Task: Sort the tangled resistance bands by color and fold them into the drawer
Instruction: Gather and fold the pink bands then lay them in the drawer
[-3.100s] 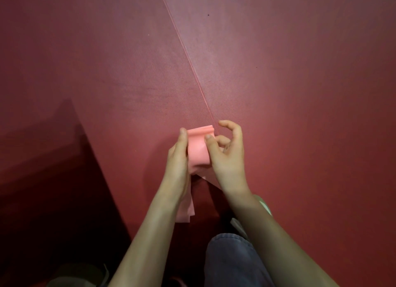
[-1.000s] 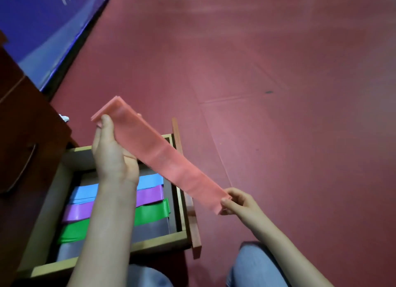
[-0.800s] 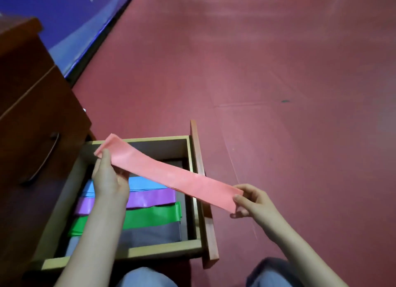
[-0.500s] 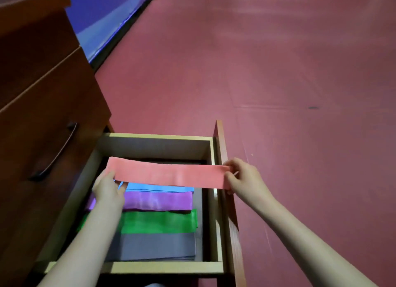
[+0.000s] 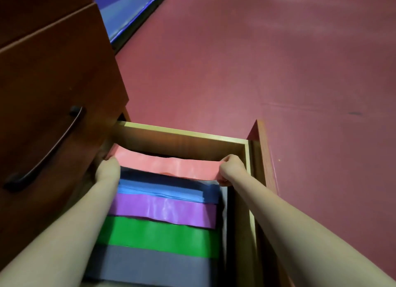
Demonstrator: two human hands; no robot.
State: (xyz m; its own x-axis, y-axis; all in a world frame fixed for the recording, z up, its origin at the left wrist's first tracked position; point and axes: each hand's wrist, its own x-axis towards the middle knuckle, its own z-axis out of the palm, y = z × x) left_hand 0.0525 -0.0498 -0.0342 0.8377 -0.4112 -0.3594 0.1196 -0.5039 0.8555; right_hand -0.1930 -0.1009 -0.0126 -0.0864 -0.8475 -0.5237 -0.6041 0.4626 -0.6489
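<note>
A folded pink band point(image 5: 167, 164) stretches flat across the far end of the open wooden drawer point(image 5: 184, 134), inside its walls. My left hand point(image 5: 108, 170) pinches its left end and my right hand point(image 5: 230, 170) pinches its right end. Nearer to me in the drawer lie folded bands side by side: a blue band point(image 5: 162, 190), a purple band point(image 5: 165, 210), a green band point(image 5: 158, 236) and a grey band point(image 5: 150, 267). Whether the pink band rests on the drawer floor is hidden.
A brown cabinet point(image 5: 49, 72) with a dark handle point(image 5: 42, 149) rises on the left above the drawer. The drawer's front panel point(image 5: 264, 158) juts out on the right. A red floor mat point(image 5: 278, 72) spreads beyond, with a blue banner point(image 5: 126, 10) at the far left.
Both hands have lowered the pink band from above the drawer down into its far end, beyond the blue band. The view has come closer to the drawer.
</note>
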